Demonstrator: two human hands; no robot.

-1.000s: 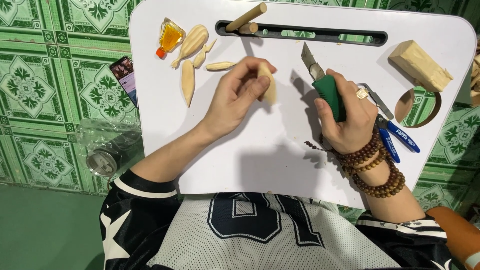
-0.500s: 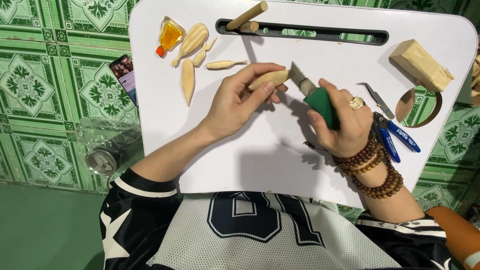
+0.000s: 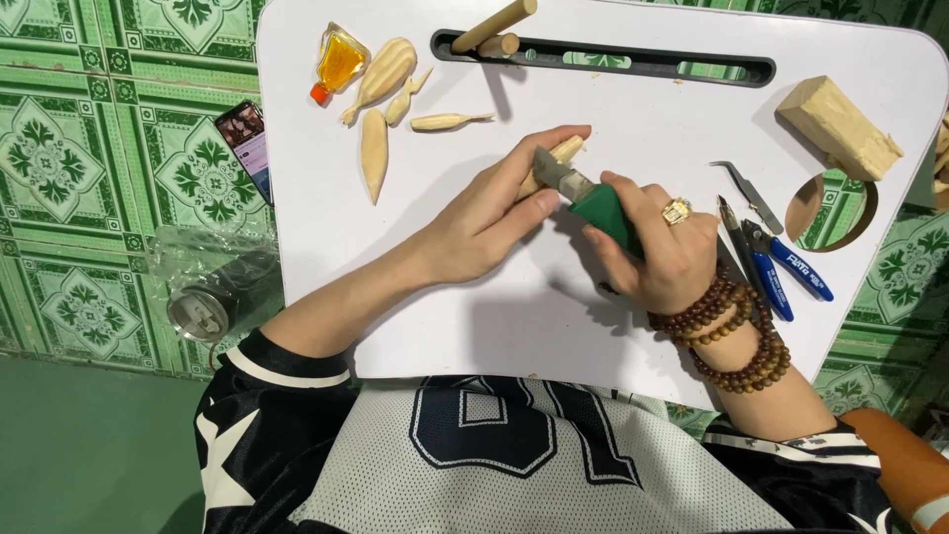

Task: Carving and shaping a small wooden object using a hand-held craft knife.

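A small wooden piece (image 3: 563, 156) is pinched in the left hand (image 3: 484, 222), long axis pointing up-right over the white lap desk (image 3: 554, 307); a green-handled knife (image 3: 583, 198) is gripped by the right hand (image 3: 657, 247), blade laid on it

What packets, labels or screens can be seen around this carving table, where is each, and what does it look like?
Phone: on the green tiled floor left of the white table, a dark rectangle with a lit, colourful screen.
Glue bottle: at the table's top left corner, small, clear, amber-filled, orange cap.
Pliers: right of the right hand, blue handles with pale lettering.
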